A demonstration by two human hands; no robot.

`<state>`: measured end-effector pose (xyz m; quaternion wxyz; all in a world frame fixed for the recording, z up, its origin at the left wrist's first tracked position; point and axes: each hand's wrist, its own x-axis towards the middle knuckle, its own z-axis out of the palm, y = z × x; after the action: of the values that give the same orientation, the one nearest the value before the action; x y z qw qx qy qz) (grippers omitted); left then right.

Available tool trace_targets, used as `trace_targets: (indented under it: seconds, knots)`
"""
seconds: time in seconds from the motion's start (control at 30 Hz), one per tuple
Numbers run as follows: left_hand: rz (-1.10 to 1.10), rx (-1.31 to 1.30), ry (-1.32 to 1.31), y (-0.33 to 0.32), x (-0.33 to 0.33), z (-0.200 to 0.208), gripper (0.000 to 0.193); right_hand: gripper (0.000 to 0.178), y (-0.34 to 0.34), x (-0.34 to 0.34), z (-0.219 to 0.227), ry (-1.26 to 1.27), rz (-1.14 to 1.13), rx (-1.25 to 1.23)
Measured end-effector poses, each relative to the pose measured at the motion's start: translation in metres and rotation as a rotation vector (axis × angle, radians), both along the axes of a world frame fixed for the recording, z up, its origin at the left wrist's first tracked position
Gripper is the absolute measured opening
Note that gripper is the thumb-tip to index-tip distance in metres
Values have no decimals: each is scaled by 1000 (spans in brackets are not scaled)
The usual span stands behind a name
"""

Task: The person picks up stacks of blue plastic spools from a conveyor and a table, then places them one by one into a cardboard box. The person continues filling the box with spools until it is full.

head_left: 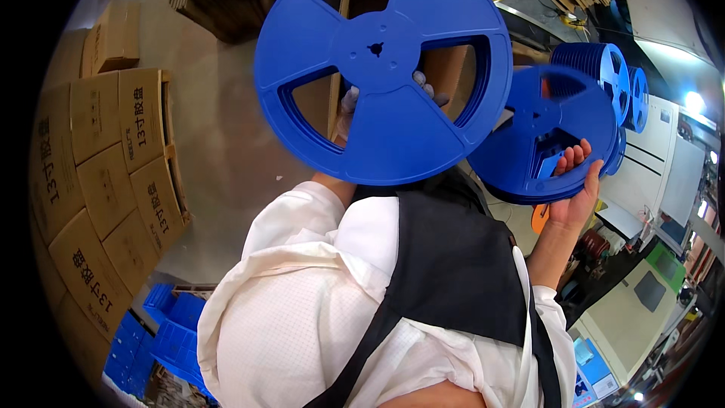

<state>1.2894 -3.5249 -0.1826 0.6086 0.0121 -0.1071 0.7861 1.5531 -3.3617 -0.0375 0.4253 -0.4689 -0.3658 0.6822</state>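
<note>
Both hands are raised in front of the body, each loaded. Left hand (pixel 355 102) sits behind a large blue reel (pixel 381 68), gloved fingertips showing through the spoke windows — it grips the reel from the back, face toward the camera. Right hand (pixel 578 181) is bare and cups a stack of reels (pixel 544 136) from beneath, fingers curled over the lower rim. The single reel overlaps the stack's left edge; whether they touch cannot be told. More reels (pixel 604 68) stand on edge on the counter (pixel 657 136) beyond, and printed cartons (pixel 106 159) are piled at left. To handle this well, judging from the grips: keep the stack level on the palm, hold the single reel by its spokes rather than the thin flange, and line up the hubs before bringing them together — a tilted stack may slide.
</note>
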Motion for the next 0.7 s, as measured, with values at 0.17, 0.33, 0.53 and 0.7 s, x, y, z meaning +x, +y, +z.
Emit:
trace_targets:
  seconds: [0.17,0.33,0.53,0.7]
  knots:
    - [-84,-163,-62,-7,-9,5,77,42,0,7,-25,-5,-92,-86]
    - [-125,-194,-88,-2,-23,-31,76,41,-9,7,-40,-37,-113,-189]
    - [-222,-619,-59,23,-51,-130,74,45,-33,4,-78,-182,-130,-326]
    - [-310,-1055,-47,44,-46,-258,72,46,-40,-2,-100,-335,-175,-394]
